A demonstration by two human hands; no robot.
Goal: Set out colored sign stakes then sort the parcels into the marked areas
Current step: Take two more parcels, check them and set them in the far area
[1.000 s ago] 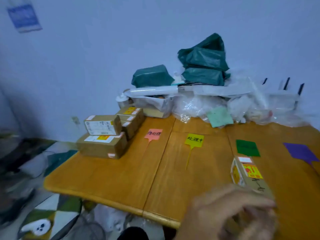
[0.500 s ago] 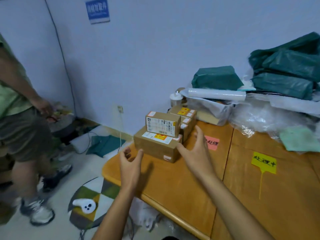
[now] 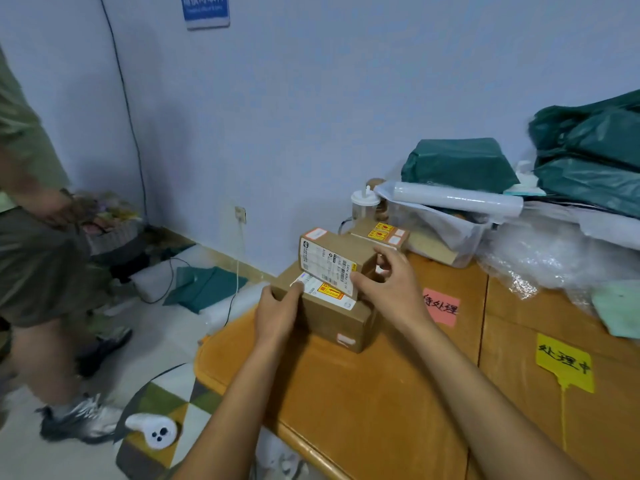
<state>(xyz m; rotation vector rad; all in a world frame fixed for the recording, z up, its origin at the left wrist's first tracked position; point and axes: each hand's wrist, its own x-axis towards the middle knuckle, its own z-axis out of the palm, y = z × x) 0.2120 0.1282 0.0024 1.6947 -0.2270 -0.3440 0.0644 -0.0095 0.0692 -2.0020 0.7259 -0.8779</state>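
Note:
Cardboard parcels are stacked at the far left corner of the wooden table [image 3: 363, 403]. A small labelled box [image 3: 329, 256] sits on a larger brown box [image 3: 332, 315]. My right hand [image 3: 384, 282] grips the small box at its right end. My left hand [image 3: 277, 313] presses on the larger box's left end, thumb on its top label. More small boxes [image 3: 381, 233] lie behind. A pink sign stake [image 3: 441, 306] lies flat just right of the stack, and a yellow sign stake [image 3: 564, 363] lies further right.
Green bagged parcels [image 3: 457, 166], a white roll [image 3: 457, 199] and bubble wrap [image 3: 554, 251] are piled along the wall at the back right. A person [image 3: 38, 237] stands on the floor to the left. A white object [image 3: 152, 429] lies on a patterned mat below the table corner.
The view swung left from the table's right side to the box stack. Both my hands reached forward and closed on the stacked boxes. The box held earlier at the right is out of view.

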